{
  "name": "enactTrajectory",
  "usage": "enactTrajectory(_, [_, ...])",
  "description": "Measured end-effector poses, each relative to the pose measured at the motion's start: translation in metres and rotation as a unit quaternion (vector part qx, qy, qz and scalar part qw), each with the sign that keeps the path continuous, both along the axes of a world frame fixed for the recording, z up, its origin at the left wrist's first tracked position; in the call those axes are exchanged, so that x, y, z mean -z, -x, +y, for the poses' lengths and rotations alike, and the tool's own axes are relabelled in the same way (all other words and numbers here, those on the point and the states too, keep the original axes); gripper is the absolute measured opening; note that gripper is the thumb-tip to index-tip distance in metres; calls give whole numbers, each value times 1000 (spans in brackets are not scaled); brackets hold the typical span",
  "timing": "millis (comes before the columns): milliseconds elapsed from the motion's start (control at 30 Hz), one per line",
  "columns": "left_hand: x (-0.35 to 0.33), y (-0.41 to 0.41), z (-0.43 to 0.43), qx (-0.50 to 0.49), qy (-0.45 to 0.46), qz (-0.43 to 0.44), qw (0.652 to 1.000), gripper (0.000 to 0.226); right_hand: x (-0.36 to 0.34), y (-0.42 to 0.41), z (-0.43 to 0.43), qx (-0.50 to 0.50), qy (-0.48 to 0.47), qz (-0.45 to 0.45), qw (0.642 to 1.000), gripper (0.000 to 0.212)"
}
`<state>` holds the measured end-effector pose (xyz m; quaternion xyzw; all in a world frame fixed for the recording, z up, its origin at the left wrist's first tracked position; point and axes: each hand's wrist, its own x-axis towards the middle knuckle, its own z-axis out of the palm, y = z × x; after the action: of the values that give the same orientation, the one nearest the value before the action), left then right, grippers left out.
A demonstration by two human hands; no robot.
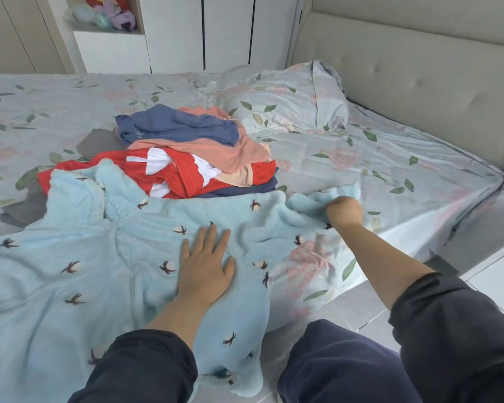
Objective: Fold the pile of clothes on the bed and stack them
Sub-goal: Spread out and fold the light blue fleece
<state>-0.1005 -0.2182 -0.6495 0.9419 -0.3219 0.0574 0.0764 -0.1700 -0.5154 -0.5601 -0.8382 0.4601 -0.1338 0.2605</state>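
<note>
Closest to cam: dark sleeves on both arms and a knee in navy trousers (332,365) right by the bed edge, grey floor tiles (492,280) to the rt. A light blue fleece top (70,271) w/ little dark-and-white sprig prints lies spread over the near side of the bed (361,158), its hem hanging off the edge. Left hand (205,267) lies flat on the fleece approx mid-garment, fingers straight and a bit spread, pressing down, not grabbing. Right hand (345,212) is out at the fleece's rt end, fingers curled into a bunch of the fabric, a bit blurry tbh.

Just behind is the pile of clothes (192,158), touching the fleece: red-and-white piece (186,173) low in front, peach one (216,152) over it, blue one (175,126) on top, something grey (98,142) poking out on the left. Further back, a pillow (288,103) in the same leaf print as the sheet, beige padded headboard (419,77) on the rt, white wardrobe (227,30) at the back, plush toys (111,11) in a shelf nook.
</note>
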Motion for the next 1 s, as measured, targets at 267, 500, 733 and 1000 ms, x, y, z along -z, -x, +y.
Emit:
enactTrajectory(267, [-4,-7,-11,133,7,-14,991,65,24,3,-52,188,-394,-228,870,49])
enactTrajectory(500, [-12,0,-50,58,24,-34,997,65,-5,-16,-66,83,-443,-279,848,12])
enactTrajectory(733, [-6,-13,-62,180,-18,-8,983,63,-30,-23,-104,142,-456,-441,760,30])
enactTrajectory(1000, [2,-19,-63,173,-8,5,985,68,22,4,-122,243,-395,-338,819,32])
